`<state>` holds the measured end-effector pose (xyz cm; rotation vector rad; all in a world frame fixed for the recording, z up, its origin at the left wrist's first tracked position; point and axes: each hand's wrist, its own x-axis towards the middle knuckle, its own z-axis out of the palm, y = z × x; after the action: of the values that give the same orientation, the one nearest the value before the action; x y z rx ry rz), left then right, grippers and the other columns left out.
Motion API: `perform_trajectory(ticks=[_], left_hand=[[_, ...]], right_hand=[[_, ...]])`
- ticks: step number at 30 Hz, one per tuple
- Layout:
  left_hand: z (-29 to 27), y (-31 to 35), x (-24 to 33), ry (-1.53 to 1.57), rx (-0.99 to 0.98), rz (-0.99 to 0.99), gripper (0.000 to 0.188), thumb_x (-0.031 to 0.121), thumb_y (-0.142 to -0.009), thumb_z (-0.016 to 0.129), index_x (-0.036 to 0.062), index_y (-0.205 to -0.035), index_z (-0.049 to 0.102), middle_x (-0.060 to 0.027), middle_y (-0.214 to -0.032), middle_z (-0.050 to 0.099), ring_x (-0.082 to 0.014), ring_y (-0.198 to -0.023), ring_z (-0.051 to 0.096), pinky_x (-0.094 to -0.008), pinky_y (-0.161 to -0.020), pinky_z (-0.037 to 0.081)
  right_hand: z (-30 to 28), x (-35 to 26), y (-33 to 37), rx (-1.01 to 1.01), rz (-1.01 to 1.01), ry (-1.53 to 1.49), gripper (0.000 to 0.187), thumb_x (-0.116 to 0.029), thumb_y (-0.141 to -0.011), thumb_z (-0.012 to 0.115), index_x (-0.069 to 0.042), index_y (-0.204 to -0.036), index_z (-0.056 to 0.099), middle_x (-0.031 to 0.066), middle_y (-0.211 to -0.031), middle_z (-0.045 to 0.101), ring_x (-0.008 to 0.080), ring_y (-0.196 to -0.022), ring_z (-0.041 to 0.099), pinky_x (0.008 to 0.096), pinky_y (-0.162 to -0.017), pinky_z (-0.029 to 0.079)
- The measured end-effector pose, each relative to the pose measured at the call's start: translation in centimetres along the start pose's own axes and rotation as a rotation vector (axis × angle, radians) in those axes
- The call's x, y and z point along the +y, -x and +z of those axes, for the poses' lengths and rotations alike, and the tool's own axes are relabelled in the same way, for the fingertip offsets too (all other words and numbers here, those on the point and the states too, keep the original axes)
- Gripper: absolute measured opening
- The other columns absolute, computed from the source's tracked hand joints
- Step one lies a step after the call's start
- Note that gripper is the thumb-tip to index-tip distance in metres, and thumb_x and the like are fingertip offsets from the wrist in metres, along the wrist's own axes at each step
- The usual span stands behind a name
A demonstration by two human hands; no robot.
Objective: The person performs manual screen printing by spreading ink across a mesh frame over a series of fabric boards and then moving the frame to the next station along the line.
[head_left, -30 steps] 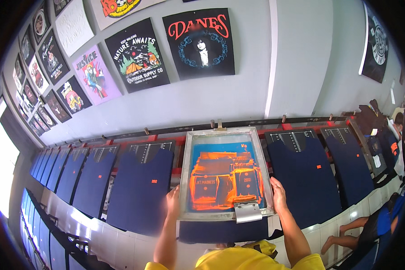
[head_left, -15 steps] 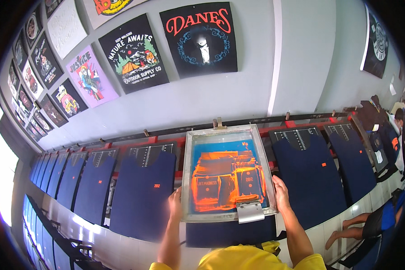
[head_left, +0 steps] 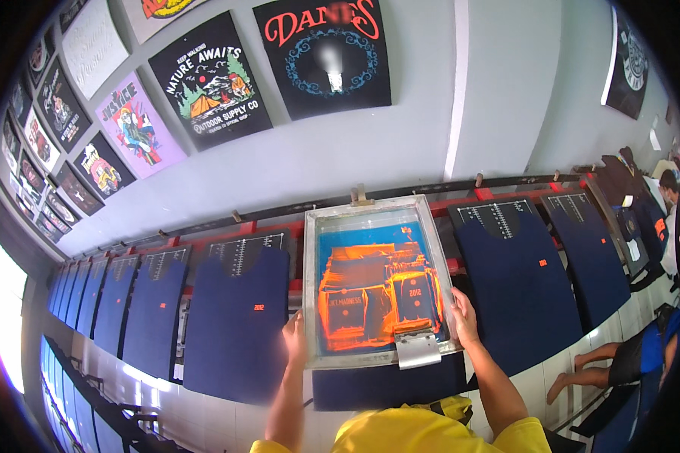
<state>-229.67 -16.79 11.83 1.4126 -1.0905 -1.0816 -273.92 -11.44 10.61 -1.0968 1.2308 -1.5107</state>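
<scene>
A silver-framed printing screen [head_left: 313, 287] with blue mesh lies in front of me, over a dark navy shirt piece [head_left: 389, 389] whose near end shows below it. Wet orange ink is smeared across the mesh, around blocks of lettering. A grey metal squeegee [head_left: 418, 351] rests inside at the near right, its handle overhanging the near edge. My left hand [head_left: 295, 336] grips the left side of the frame near its lower corner, fingers closed. My right hand [head_left: 465, 321] holds the right side a little higher, thumb on the rim. What lies under the screen is hidden.
Boards with navy shirt pieces [head_left: 238, 325] line both sides, several bearing small orange prints. Another navy piece [head_left: 517, 279] lies close on the right. A dark rail [head_left: 279, 209] with pegs runs behind. At the far right a person's legs [head_left: 585, 366] show.
The view has shifted slightly, so the wall and boards sit a little higher and further left. Both hands keep their hold on the screen frame, with little visible movement of it.
</scene>
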Motion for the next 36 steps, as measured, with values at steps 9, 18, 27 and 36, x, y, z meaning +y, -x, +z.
perform_trajectory(ticks=[9, 18, 27, 36], left_hand=[[1.3, 6.6, 4.5, -0.044, 0.01, 0.099, 0.038, 0.03, -0.102, 0.053, -0.004, -0.103, 0.071, -0.0092, -0.1, 0.073, -0.0162, -0.088, 0.067, -0.0283, -0.07, 0.051], [8.7, 15.4, 4.0, 0.229, -0.785, -0.733, 0.042, 0.025, -0.109, 0.033, -0.0029, -0.135, 0.053, -0.0201, -0.106, 0.071, -0.0097, -0.052, 0.047, -0.0208, -0.043, 0.035], [10.5, 14.4, -0.2, 0.807, -0.611, -0.975, 0.024, 0.025, -0.107, 0.044, 0.0037, -0.1, 0.054, 0.0007, -0.071, 0.044, -0.0068, -0.051, 0.036, -0.0205, -0.046, 0.031], [10.9, 15.4, -0.6, 0.867, -0.531, -0.963, 0.017, 0.018, -0.107, 0.045, 0.0048, -0.102, 0.055, -0.0007, -0.078, 0.05, -0.0082, -0.054, 0.038, -0.0208, -0.048, 0.033]], right_hand=[[3.0, -9.1, 5.6, -0.481, -0.318, 0.971, 0.068, -0.039, -0.083, 0.076, -0.004, -0.137, 0.054, 0.0197, -0.145, 0.048, 0.0376, -0.138, 0.042, 0.0474, -0.115, 0.034], [5.9, -11.0, 4.5, -0.672, -0.377, 1.432, 0.067, -0.02, -0.072, 0.079, -0.01, -0.135, 0.057, 0.0045, -0.13, 0.061, 0.0234, -0.12, 0.053, 0.041, -0.098, 0.042], [6.0, -8.7, -2.1, -0.431, -0.561, 1.31, 0.036, -0.017, -0.069, 0.081, -0.011, -0.102, 0.068, -0.0016, -0.102, 0.067, 0.0209, -0.097, 0.061, 0.0403, -0.084, 0.041], [6.3, -5.5, -10.2, -0.408, -0.576, 1.331, 0.036, -0.019, -0.067, 0.083, -0.011, -0.1, 0.068, 0.0021, -0.097, 0.068, 0.0232, -0.094, 0.063, 0.0418, -0.084, 0.043]])
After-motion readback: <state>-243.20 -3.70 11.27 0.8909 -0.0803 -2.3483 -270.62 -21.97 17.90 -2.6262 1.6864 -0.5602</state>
